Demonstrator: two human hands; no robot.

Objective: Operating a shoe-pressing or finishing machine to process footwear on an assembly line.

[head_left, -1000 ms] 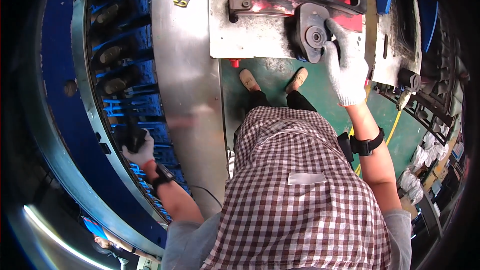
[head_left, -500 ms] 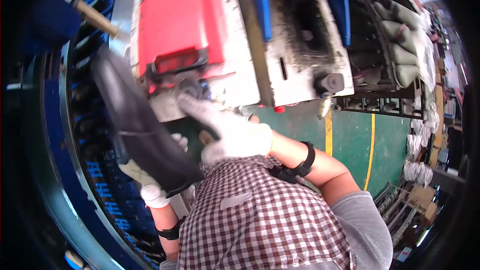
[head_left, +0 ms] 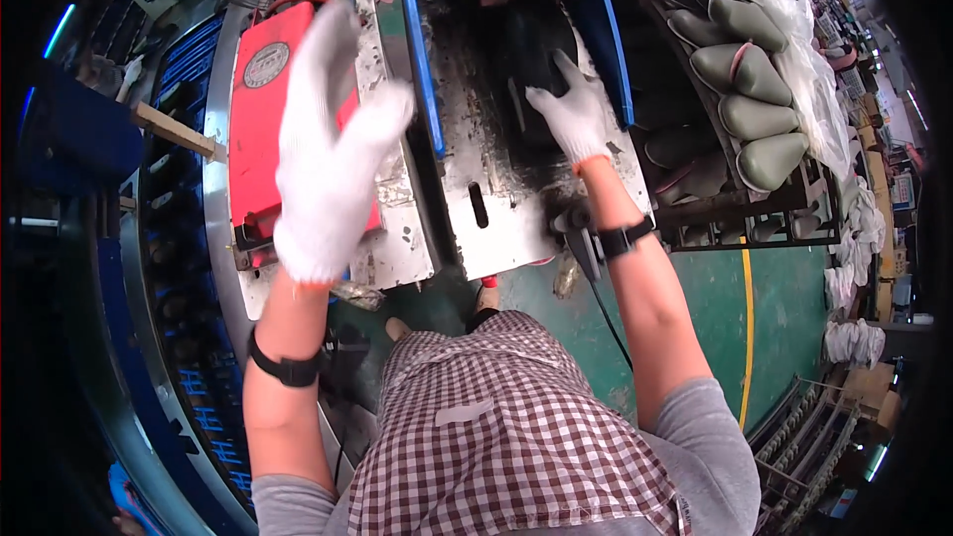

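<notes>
My left hand, in a white knit glove, is raised over the red machine cover. Its fingers are stretched out together with the thumb apart, and nothing is in it. My right hand, gloved the same way, rests fingers spread at the edge of a dark, boot-like black shape. That shape lies in the blackened middle of the pale metal plate; its far end is lost in shadow. A slot shows in the plate nearer to me.
Blue upright bars flank the plate. On the right, a rack carries several olive-green boots. A wooden handle juts out at left, beside racks with blue parts. Below lies a green floor with a yellow line.
The black boot has left my left hand, which has risen over the red cover. My right hand has moved from near the red machine rightward to the dark plate. The view has shifted.
</notes>
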